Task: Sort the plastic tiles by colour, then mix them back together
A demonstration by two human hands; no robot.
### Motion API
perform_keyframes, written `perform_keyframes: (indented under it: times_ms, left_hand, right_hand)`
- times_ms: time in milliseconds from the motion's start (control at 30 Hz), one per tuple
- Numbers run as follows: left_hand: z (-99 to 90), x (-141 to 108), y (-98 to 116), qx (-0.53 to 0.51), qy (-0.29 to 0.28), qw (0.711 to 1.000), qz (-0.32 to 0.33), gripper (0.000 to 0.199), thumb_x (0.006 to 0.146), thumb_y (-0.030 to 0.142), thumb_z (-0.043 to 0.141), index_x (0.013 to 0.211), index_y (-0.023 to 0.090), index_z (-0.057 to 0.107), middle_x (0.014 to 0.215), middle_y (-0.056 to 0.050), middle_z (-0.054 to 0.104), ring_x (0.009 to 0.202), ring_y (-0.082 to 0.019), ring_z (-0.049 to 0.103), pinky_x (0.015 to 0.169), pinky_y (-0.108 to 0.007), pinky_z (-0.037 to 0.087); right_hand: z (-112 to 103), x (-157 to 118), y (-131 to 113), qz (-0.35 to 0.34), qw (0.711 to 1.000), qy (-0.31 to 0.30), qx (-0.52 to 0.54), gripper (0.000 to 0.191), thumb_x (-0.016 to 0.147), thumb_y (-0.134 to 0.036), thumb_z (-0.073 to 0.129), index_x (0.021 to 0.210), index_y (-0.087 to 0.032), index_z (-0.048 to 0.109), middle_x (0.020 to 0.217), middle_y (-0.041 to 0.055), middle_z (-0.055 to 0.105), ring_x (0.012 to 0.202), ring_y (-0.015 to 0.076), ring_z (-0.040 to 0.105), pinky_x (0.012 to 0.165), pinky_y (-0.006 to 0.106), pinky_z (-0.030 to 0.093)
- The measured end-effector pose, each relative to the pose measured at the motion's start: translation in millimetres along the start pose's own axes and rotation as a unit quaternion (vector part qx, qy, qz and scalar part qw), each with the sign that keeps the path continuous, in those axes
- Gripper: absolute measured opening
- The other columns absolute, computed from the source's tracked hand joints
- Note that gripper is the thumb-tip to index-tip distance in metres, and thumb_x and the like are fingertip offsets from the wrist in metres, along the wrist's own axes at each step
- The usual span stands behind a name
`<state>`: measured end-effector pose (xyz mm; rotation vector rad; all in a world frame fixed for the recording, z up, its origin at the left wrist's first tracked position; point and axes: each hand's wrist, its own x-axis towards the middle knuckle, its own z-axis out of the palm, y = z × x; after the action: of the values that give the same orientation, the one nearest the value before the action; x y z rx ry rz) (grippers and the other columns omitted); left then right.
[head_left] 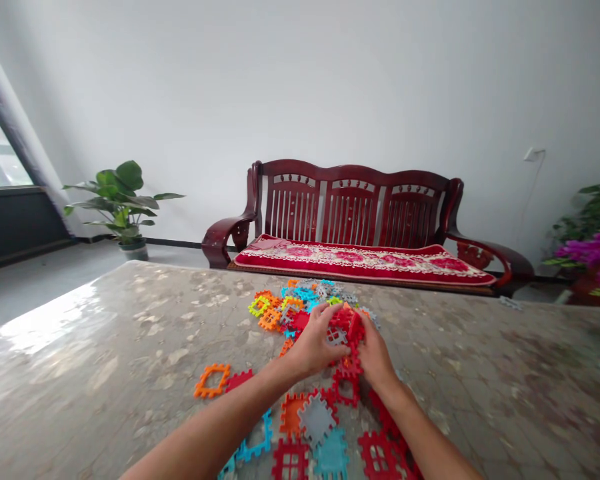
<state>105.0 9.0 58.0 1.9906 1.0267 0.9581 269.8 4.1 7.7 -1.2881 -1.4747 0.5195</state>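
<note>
Both hands meet over the middle of the table, around a red structure [354,328] of notched plastic pieces. My left hand [318,341] has its thumb and fingers curved round the structure's left side, where a grey window-like piece [336,336] shows. On the right side, my right hand [373,350] is closed against the red pieces, its fingertips partly hidden. Nearer me lie a grey piece [317,420], an orange piece [291,415], a teal piece [331,455] and red window pieces [379,455]. An orange frame [213,381] lies left of my left forearm.
A pile of orange, yellow, blue and grey pieces [271,319] lies beyond my hands on the patterned tablecloth [130,347]. Behind the table stands a dark red wooden bench [353,207] with a red cushion. Potted plants stand left [133,250] and right.
</note>
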Motion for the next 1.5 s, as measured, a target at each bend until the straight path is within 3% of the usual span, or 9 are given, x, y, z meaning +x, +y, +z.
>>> perform_keyframes:
  times_ms: [133, 333, 467, 633, 767, 933, 1100, 1333, 1500]
  left_hand:
    - [-2.3, 3, -7, 0.052, -0.031, 0.998, 0.012, 0.072, 0.069, 0.020, 0.073, 0.137, 0.022, 0.048, 0.153, -0.014, 0.026, 0.146, -0.032, 0.019, 0.117, -0.050, 0.024]
    - [-18.9, -26, -12, 0.175, -0.040, 0.984, 0.015, 0.062, 0.075, 0.024, 0.070, 0.134, 0.027, 0.051, 0.154, -0.013, 0.030, 0.144, -0.031, 0.024, 0.115, -0.051, 0.024]
    - [-35.9, -66, -7, 0.224, -0.076, 0.972, -0.003, 0.065, 0.074, 0.034, 0.073, 0.135, 0.034, 0.051, 0.151, -0.008, 0.037, 0.140, -0.033, 0.030, 0.113, -0.056, 0.026]
    - [-48.3, -123, -7, 0.266, -0.140, 0.953, -0.049, 0.092, 0.059, 0.062, 0.078, 0.141, 0.037, 0.044, 0.155, -0.011, 0.031, 0.143, -0.043, 0.018, 0.110, -0.069, 0.017]
    - [-49.4, -149, -6, 0.291, -0.162, 0.941, -0.065, 0.105, 0.052, 0.061, 0.082, 0.145, 0.038, 0.039, 0.158, -0.013, 0.026, 0.143, -0.047, 0.017, 0.109, -0.071, 0.013]
    - [-49.1, -145, -6, 0.317, -0.183, 0.928, -0.064, 0.086, 0.067, 0.061, 0.073, 0.143, 0.034, 0.043, 0.155, -0.012, 0.034, 0.142, -0.042, 0.027, 0.113, -0.066, 0.016]
    - [-49.8, -128, -16, 0.354, -0.141, 0.925, -0.010, 0.060, 0.082, 0.053, 0.062, 0.136, 0.030, 0.051, 0.147, -0.009, 0.047, 0.135, -0.034, 0.040, 0.114, -0.054, 0.027]
    - [-49.4, -121, -24, 0.385, -0.112, 0.915, 0.042, 0.048, 0.082, 0.052, 0.064, 0.120, 0.023, 0.060, 0.130, -0.009, 0.060, 0.114, -0.030, 0.057, 0.100, -0.043, 0.043]
    - [-57.0, -110, -25, 0.382, -0.100, 0.918, 0.025, 0.033, 0.098, 0.044, 0.040, 0.100, 0.023, 0.065, 0.103, -0.005, 0.070, 0.097, -0.021, 0.064, 0.090, -0.034, 0.046]
  right_hand:
    - [-5, 2, 10, 0.010, 0.996, 0.054, -0.073, 0.059, 0.068, -0.012, 0.044, 0.126, -0.021, 0.053, 0.129, 0.0086, 0.058, 0.123, 0.0222, 0.051, 0.109, 0.047, 0.036]
    - [-13, -2, 0, -0.038, 0.986, 0.082, -0.139, 0.057, 0.070, -0.008, 0.039, 0.124, -0.019, 0.055, 0.124, 0.0094, 0.060, 0.121, 0.0211, 0.051, 0.109, 0.045, 0.038]
    - [-14, -9, -10, -0.102, 0.981, 0.043, -0.159, 0.051, 0.075, -0.008, 0.039, 0.120, -0.019, 0.061, 0.122, 0.0088, 0.062, 0.120, 0.0219, 0.051, 0.109, 0.047, 0.037]
    - [-11, -17, -25, -0.146, 0.972, -0.012, -0.184, 0.045, 0.078, -0.008, 0.042, 0.112, -0.023, 0.067, 0.117, 0.0067, 0.066, 0.113, 0.0222, 0.054, 0.104, 0.043, 0.040]
    - [-8, -26, -39, -0.180, 0.955, -0.125, -0.199, 0.036, 0.080, -0.013, 0.049, 0.108, -0.024, 0.069, 0.108, 0.0049, 0.069, 0.104, 0.0215, 0.057, 0.098, 0.039, 0.042]
    - [-6, -35, -52, -0.202, 0.918, -0.236, -0.247, 0.025, 0.082, -0.021, 0.057, 0.103, -0.025, 0.070, 0.100, 0.0028, 0.069, 0.097, 0.0204, 0.056, 0.093, 0.036, 0.040]
    - [-12, -35, -63, -0.178, 0.899, -0.253, -0.311, 0.023, 0.082, -0.026, 0.058, 0.102, -0.025, 0.069, 0.103, 0.0030, 0.068, 0.099, 0.0219, 0.054, 0.090, 0.035, 0.039]
    - [-18, -31, -62, -0.108, 0.881, -0.274, -0.371, 0.036, 0.077, -0.021, 0.057, 0.112, -0.025, 0.066, 0.113, 0.0054, 0.065, 0.106, 0.0247, 0.054, 0.089, 0.035, 0.042]
    - [-14, -31, -60, -0.096, 0.882, -0.282, -0.365, 0.033, 0.082, -0.015, 0.050, 0.108, -0.024, 0.067, 0.109, 0.0061, 0.068, 0.107, 0.0232, 0.057, 0.092, 0.033, 0.042]
